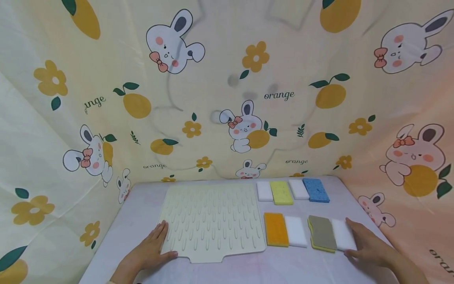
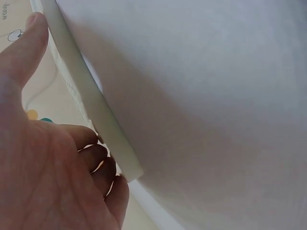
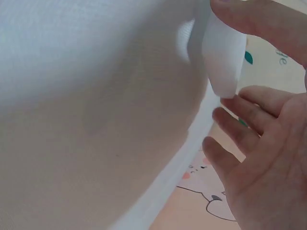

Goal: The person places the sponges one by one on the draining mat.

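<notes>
My left hand [image 1: 150, 248] lies at the near left corner of a cream ridged mat [image 1: 209, 253], which looks like a dish drying mat. Its fingers touch the left side and its thumb the front edge. In the left wrist view the mat's edge [image 2: 91, 91] runs along the thumb and loosely bent fingertips. My right hand [image 1: 372, 244] is at the rightmost white sponge [image 1: 343, 235], thumb by its near edge and fingertips along its right side. In the right wrist view this sponge [image 3: 224, 60] shows beside the thumb, with relaxed fingers below.
Left of that sponge sit a grey-and-yellow sponge [image 1: 322, 232], another white sponge [image 1: 296, 232] and an orange sponge [image 1: 276, 229]. The back row has a yellow sponge [image 1: 281, 193], a blue sponge [image 1: 316, 190] and two white ones. Printed cloth [image 1: 220, 79] surrounds the white table [image 1: 255, 272].
</notes>
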The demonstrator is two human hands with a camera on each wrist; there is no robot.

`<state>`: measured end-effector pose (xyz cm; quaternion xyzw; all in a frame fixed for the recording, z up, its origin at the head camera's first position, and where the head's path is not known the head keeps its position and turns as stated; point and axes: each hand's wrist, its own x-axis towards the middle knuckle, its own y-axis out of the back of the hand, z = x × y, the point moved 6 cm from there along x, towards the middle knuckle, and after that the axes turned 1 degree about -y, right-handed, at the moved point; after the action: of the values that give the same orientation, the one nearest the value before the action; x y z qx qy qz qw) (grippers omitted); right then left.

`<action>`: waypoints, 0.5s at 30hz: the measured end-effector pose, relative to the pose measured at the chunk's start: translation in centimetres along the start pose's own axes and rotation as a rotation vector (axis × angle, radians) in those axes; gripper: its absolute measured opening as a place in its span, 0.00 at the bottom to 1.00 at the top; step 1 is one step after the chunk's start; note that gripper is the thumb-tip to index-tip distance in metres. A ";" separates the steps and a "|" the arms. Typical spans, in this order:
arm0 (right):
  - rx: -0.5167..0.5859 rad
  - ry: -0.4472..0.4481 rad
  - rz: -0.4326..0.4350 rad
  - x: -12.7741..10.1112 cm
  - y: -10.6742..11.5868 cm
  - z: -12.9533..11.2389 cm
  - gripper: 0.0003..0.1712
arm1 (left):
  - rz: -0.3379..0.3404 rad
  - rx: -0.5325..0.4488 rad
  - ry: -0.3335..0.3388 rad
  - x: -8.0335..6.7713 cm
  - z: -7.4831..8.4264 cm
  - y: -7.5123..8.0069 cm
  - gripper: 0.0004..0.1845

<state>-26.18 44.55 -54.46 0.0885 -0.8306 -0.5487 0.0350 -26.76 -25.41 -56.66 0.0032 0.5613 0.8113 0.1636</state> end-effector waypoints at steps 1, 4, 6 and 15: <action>-0.014 -0.006 0.006 0.0 0.2 0.0 0.67 | 0.000 0.002 0.001 0.0 0.0 0.1 0.65; -0.038 -0.029 0.023 0.0 0.8 0.0 0.69 | -0.001 0.008 0.000 -0.1 0.1 0.2 0.65; -0.035 -0.042 0.036 -0.1 1.2 -0.1 0.68 | -0.004 0.013 -0.004 -0.1 0.2 0.3 0.65; -0.001 -0.062 0.056 0.2 2.4 -0.3 0.67 | -0.025 0.037 0.000 0.2 0.3 0.2 0.64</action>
<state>-26.59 45.18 -52.18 0.0482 -0.8332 -0.5503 0.0247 -26.93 -25.18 -56.46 -0.0008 0.5763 0.7986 0.1737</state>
